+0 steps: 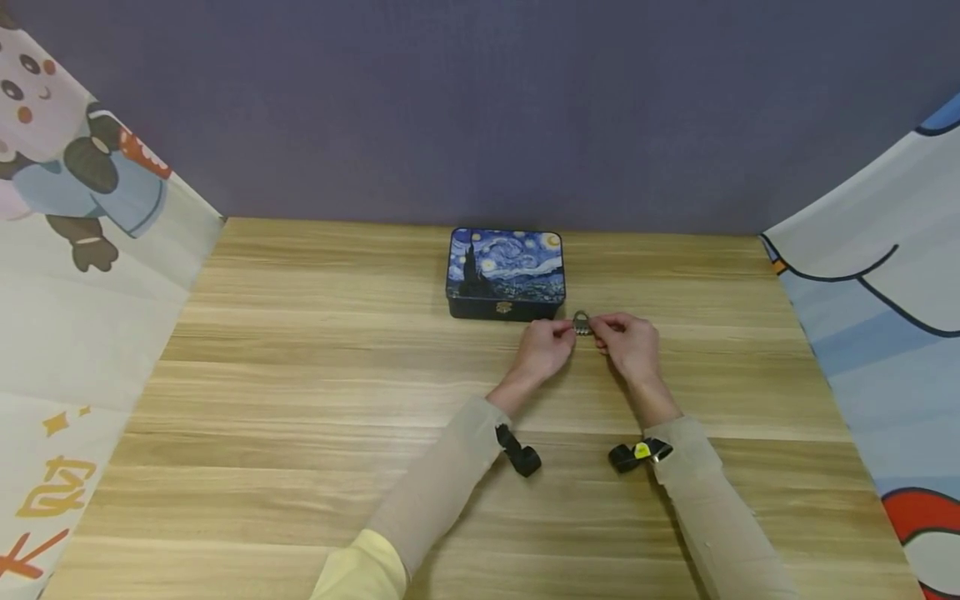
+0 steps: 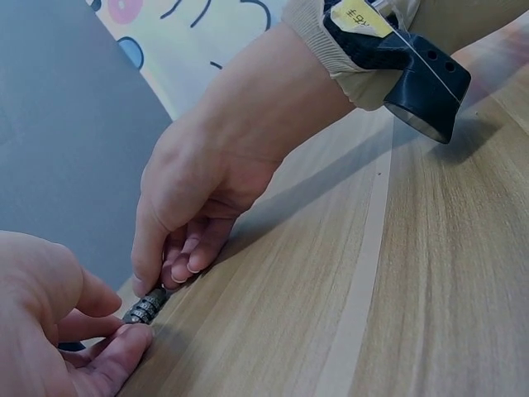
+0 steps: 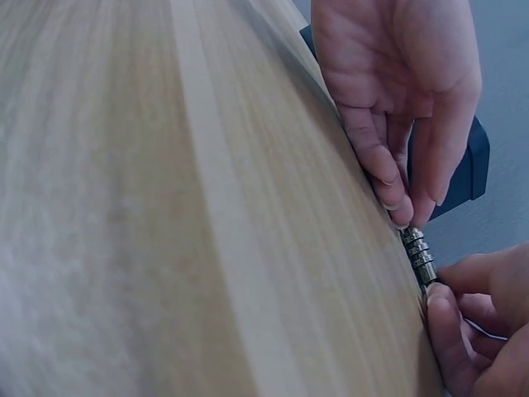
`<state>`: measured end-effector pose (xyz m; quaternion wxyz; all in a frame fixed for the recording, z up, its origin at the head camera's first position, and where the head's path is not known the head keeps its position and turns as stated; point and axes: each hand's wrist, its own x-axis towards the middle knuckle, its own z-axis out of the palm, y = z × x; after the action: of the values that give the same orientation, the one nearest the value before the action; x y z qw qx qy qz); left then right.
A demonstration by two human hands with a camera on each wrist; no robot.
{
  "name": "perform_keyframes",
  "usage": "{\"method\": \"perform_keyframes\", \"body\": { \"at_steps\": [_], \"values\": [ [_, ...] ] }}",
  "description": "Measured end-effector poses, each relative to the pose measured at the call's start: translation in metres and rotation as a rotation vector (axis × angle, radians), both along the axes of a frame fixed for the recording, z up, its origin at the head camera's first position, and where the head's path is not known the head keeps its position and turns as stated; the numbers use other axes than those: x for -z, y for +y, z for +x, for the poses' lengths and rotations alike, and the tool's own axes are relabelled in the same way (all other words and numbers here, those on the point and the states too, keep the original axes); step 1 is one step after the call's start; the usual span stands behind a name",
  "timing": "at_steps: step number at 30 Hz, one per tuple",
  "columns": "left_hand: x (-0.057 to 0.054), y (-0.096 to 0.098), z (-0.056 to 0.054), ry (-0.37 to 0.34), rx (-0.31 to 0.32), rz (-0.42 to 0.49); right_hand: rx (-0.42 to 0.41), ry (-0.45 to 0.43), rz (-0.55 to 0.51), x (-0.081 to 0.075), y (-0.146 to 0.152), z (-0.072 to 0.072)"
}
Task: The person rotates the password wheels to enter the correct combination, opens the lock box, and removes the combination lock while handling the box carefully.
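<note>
A small combination padlock (image 1: 581, 325) with a row of number dials is held low over the table, its shackle pointing to the far side. The thumb and fingertips of my left hand (image 1: 546, 348) pinch its left end, and those of my right hand (image 1: 632, 343) pinch the right end. Between the fingertips, the ridged metal dials of the padlock (image 3: 418, 251) show in the right wrist view. Just behind my left hand stands a tin box (image 1: 506, 271) with a starry night painting on its closed lid and a brass-coloured latch (image 1: 504, 307) on the front.
The light wooden table (image 1: 322, 400) runs up to a dark blue-grey backdrop (image 1: 480, 108). Printed cartoon sheets hang at the left (image 1: 112, 275) and right (image 1: 862, 275). A black camera mount is strapped on each sleeve.
</note>
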<state>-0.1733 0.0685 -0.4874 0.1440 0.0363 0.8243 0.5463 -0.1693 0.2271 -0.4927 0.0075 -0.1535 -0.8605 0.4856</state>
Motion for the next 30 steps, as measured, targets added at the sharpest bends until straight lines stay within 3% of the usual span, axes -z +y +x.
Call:
{"method": "perform_keyframes", "body": {
  "at_steps": [17,30],
  "values": [
    [0.0012,-0.0003,0.0004,-0.012,0.0,-0.002,-0.01,0.027,0.015,0.0017,-0.0008,-0.0001],
    [0.0039,-0.0019,-0.0005,0.041,0.01,-0.017,-0.016,0.051,0.044,0.0042,-0.0006,-0.0017]
  ]
}}
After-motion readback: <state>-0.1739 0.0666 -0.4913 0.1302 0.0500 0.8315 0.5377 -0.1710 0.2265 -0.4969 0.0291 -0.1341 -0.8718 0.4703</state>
